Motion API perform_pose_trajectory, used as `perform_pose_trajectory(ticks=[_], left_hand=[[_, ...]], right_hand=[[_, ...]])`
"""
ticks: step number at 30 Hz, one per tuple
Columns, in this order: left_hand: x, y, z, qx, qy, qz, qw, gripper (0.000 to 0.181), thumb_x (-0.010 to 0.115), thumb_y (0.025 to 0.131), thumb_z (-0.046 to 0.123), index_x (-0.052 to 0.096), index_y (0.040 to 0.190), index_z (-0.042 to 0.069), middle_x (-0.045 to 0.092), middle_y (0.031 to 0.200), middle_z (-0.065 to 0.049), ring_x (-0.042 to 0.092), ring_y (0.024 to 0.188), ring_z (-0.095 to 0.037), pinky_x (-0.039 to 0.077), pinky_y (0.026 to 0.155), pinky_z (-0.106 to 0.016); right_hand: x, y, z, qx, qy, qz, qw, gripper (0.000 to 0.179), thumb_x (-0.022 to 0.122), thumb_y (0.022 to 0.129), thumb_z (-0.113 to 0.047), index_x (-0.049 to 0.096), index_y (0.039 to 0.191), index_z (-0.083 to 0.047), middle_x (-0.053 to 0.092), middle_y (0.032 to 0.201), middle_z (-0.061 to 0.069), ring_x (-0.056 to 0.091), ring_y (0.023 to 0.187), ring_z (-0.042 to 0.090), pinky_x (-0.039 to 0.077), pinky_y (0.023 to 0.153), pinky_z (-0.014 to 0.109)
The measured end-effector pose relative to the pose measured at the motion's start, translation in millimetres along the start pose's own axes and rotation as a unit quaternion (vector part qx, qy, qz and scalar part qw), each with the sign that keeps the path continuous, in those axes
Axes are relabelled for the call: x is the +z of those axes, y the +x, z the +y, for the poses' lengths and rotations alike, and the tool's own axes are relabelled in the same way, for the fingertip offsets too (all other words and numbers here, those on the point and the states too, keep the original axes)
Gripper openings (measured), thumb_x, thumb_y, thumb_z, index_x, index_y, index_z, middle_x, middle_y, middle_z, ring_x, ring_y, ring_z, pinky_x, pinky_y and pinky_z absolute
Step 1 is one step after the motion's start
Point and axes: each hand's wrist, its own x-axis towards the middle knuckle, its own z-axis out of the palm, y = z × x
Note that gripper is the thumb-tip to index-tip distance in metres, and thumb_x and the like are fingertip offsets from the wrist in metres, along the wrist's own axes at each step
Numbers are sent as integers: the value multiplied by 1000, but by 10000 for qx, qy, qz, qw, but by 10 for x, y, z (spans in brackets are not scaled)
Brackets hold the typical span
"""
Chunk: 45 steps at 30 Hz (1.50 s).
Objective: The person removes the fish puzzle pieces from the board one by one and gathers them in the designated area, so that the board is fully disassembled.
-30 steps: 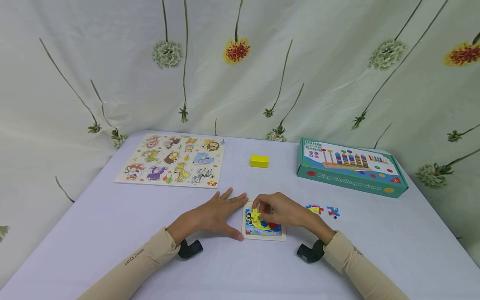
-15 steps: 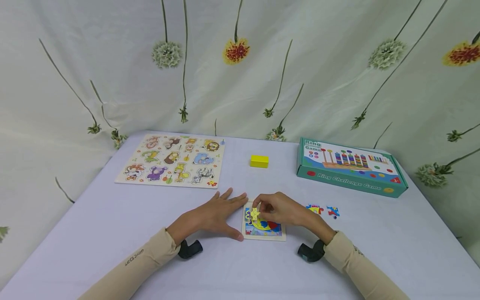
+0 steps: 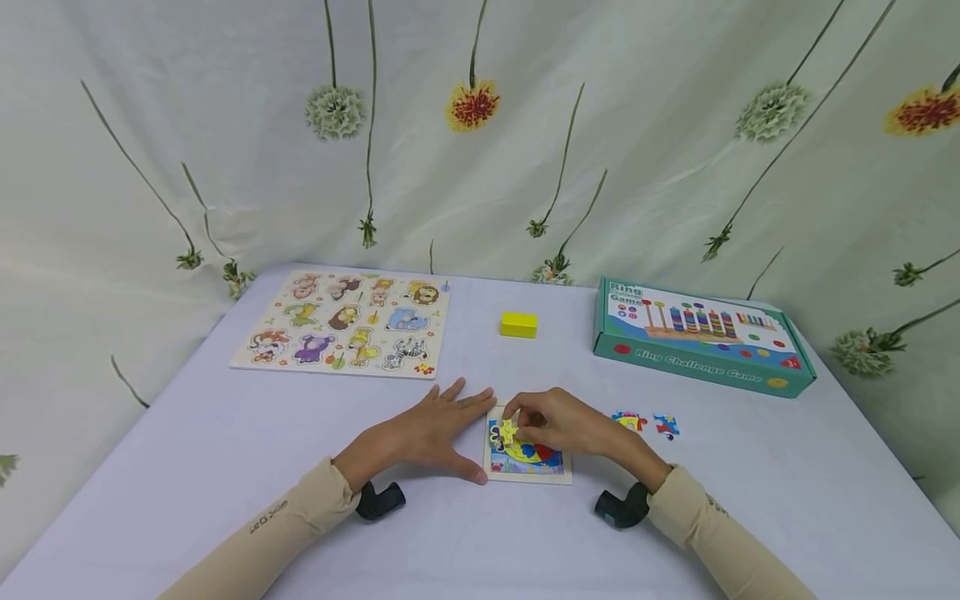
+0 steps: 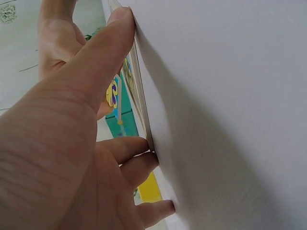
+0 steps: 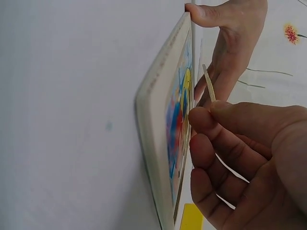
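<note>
A small wooden jigsaw board with a blue, yellow and red picture lies flat on the table. My left hand is spread out at its left side, the thumb and fingertips touching the board's edge. Over the picture, my right hand pinches a thin yellow puzzle piece between thumb and forefinger. In the right wrist view this puzzle piece stands edge-on, tilted and raised off the board. The right hand hides the board's upper right part.
Two loose puzzle pieces, one yellow and red and one blue and red, lie to the right. Farther back are an animal puzzle board, a yellow block and a green game box. A flowered cloth hangs behind.
The pinched puzzle piece has turned and shifted slightly above the left part of the picture. My left hand keeps its place at the board's edge.
</note>
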Motion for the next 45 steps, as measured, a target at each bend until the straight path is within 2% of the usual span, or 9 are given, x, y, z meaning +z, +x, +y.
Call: perform_pose_trajectory(ticks=[11, 26, 36, 45], left_hand=[[13, 7, -2, -44, 32, -49, 10000, 105, 74, 70, 64, 26, 153, 22, 19, 159, 9, 2, 148, -28, 2, 117, -54], [16, -14, -3, -29, -28, 22, 10000, 103, 75, 70, 61, 28, 152, 20, 20, 159, 7, 3, 148, -29, 3, 117, -54], [13, -7, 8, -50, 26, 10, 10000, 104, 75, 70, 62, 27, 153, 21, 20, 159, 9, 2, 148, -27, 3, 118, -53], [-2, -6, 22, -58, -6, 26, 10000, 103, 76, 70, 60, 27, 153, 21, 20, 159, 9, 2, 148, -27, 3, 118, -52]], right_hand=[[-70, -111, -19, 163, -14, 181, 9997, 25, 64, 92, -11, 62, 117, -10, 64, 86, -9, 61, 85, 7, 53, 84, 23], [-206, -548, 161, 415, -72, 604, 9973, 24, 68, 89, -8, 65, 113, -10, 63, 83, -5, 56, 77, 9, 52, 73, 22], [-262, -807, 275, 683, -213, 859, 9937, 25, 69, 87, -8, 66, 111, -10, 62, 82, -8, 54, 75, 9, 49, 67, 20], [-292, -975, 362, 885, -175, 875, 9921, 22, 67, 88, -9, 65, 110, -8, 60, 82, -7, 52, 74, 8, 47, 64, 20]])
